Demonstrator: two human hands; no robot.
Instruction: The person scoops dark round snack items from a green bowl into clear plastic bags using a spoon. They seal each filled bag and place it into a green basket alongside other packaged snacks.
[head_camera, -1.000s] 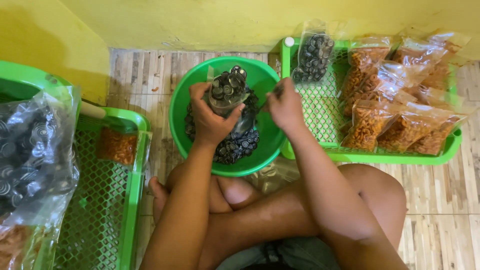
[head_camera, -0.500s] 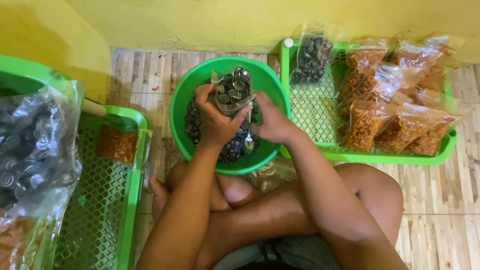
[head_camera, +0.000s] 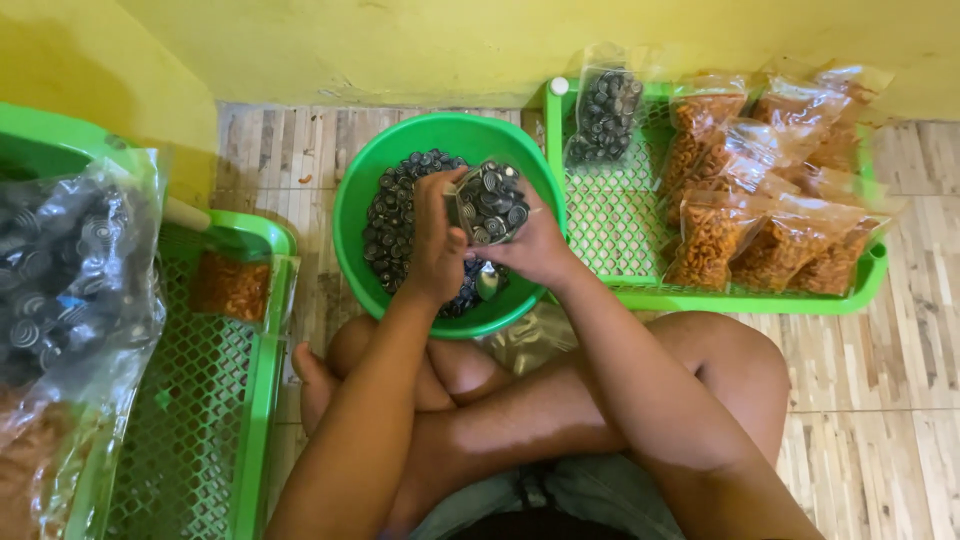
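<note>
Head view: filling a small bag with dark spiral snacks

Left hand (head_camera: 437, 240) clamped on the side of a small clear bag (head_camera: 488, 203), held over the green basin (head_camera: 352, 230). Right hand (head_camera: 535, 250) closed on the bag's other side, fingers curled under it. Bag looks nearly full of dark spiral snacks (head_camera: 395, 215); more lie loose in the basin beneath. Spoon (head_camera: 487, 283) rests in the basin under the hands.

Step, by my reading: filling or settling the bag. Next move likely calls for keeping it upright.

Outward: one filled dark bag (head_camera: 603, 115) and orange snack bags (head_camera: 745, 215) on the right green tray (head_camera: 620, 295); another tray (head_camera: 262, 340) at left.
</note>
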